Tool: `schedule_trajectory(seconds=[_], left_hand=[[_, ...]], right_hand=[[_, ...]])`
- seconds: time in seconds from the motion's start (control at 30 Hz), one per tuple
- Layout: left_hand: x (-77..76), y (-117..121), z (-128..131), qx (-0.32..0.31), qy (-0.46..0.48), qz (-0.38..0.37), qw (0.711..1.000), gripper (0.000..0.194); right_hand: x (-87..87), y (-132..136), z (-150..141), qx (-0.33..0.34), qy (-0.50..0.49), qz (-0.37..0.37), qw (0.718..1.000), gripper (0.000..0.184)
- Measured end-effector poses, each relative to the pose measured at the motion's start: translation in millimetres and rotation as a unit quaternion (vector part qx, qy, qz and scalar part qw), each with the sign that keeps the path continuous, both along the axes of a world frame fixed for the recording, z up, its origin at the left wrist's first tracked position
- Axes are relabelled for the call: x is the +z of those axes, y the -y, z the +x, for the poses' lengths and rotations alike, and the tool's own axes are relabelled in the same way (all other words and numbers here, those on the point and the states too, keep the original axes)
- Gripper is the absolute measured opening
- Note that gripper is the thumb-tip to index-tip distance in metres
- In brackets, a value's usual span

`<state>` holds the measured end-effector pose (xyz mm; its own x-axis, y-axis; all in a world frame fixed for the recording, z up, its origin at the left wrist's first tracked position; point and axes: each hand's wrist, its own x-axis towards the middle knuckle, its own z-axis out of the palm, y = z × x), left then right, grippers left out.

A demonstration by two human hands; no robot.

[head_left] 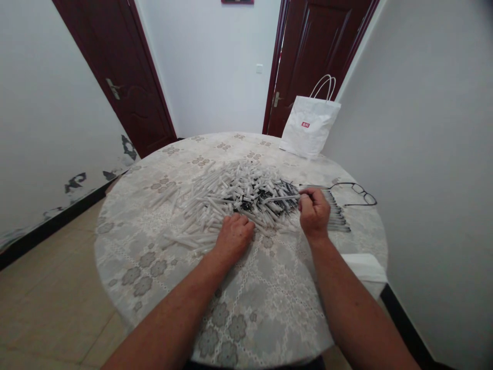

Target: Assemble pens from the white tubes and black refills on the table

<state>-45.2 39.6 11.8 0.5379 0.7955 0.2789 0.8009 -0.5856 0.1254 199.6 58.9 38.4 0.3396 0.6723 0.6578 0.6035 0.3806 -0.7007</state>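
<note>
A wide heap of white pen parts (215, 192), mostly tubes and short caps with some black pieces among them, covers the middle of the table. At the heap's near edge rests my left hand (235, 235), its fingers curled down and close together; whatever is under the fingertips is hidden. My right hand (315, 210) is closed at the heap's right side, pinching a slim pale pen (284, 198) by one end. The pen points left over the heap, roughly level. Just right of that hand, several pens (339, 218) lie side by side in a row.
The round table has a floral cloth (269, 303). Eyeglasses (358, 189) lie beyond the pen row. A white paper bag (310, 126) stands at the back right. A folded white item (364, 267) sits at the right edge. Walls and two dark red doors surround the table.
</note>
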Motion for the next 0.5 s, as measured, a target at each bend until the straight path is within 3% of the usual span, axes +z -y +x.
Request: schedule_trajectory(seconds=[0.5], left_hand=[[-6.1, 1.0, -0.9, 0.011, -0.028, 0.005, 1.000, 0.014]], right_hand=[[0.0, 2.6, -8.2, 0.021, -0.005, -0.010, 1.000, 0.018]])
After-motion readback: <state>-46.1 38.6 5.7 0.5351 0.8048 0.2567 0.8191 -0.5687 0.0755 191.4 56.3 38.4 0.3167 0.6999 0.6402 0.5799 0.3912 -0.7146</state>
